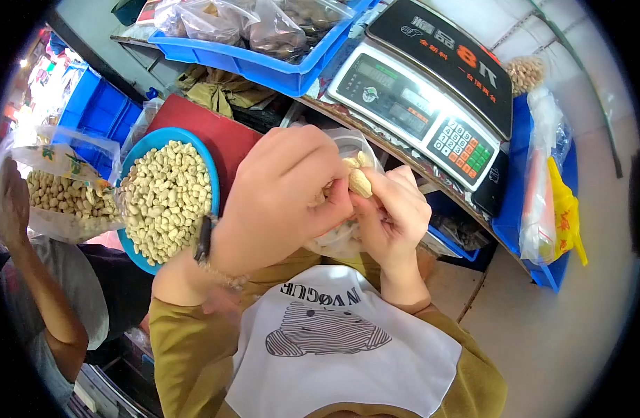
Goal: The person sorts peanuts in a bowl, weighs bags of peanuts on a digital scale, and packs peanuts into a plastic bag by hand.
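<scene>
Both my hands are raised in front of my chest, close together at a peanut (360,183) in its shell. My right hand (393,216) pinches it between thumb and fingers. My left hand (285,188), with a dark band at the wrist, is closed with its fingertips against the same peanut; part of its grip is hidden by the hand. Another piece of peanut shows just above, at my fingers. Below my hands is a clear plastic bag or container (337,240), partly covered by them. A blue basin (214,182) full of unshelled peanuts is beside my left hand.
At left, a co-worker's hand (12,202) is at a clear bag of nuts (69,195). Ahead stand a digital scale (410,104) and a blue tray (292,80) of bagged goods. Another blue tray (504,219) with plastic bags is at right.
</scene>
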The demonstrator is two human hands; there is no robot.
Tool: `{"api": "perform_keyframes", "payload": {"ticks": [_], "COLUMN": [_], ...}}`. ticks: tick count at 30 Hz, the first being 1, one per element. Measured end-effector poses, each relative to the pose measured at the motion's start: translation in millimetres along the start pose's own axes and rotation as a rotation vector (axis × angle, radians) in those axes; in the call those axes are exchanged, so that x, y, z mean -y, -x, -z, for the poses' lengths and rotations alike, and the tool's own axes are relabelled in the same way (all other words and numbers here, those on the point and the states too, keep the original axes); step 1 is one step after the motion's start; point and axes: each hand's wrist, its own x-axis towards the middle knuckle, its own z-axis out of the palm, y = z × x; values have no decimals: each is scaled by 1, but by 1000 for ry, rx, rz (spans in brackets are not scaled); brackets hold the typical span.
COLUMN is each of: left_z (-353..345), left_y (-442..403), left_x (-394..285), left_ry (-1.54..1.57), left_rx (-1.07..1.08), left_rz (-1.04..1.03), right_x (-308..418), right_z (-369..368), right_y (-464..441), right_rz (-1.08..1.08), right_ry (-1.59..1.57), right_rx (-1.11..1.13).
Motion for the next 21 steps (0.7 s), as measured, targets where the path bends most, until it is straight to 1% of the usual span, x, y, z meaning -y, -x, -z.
{"api": "perform_keyframes", "payload": {"ticks": [5, 8, 11, 14, 17, 20, 21], "left_z": [-5, -5, -11, -14, -7, 0, 6], "left_y": [7, 7, 11, 14, 7, 8, 8], "left_x": [7, 4, -3, -7, -11, -9, -8], "left_ry": [385, 508, 767, 943, 1022, 891, 714], "left_rx": [61, 86, 32, -20, 87, 80, 106], "left_rz": [319, 414, 566, 610, 762, 620, 567], "right_x": [-2, -2, 1, 1, -1, -1, 1], "right_z": [0, 0, -5, -7, -9, -3, -1], "right_y": [0, 0, 1, 2, 1, 1, -1], "right_rz": [31, 103, 198, 244, 232, 123, 122], "right_ry": [30, 143, 279, 325, 170, -62, -22], "right_rx": [1, -37, -122, -167, -172, -108, -68]}}
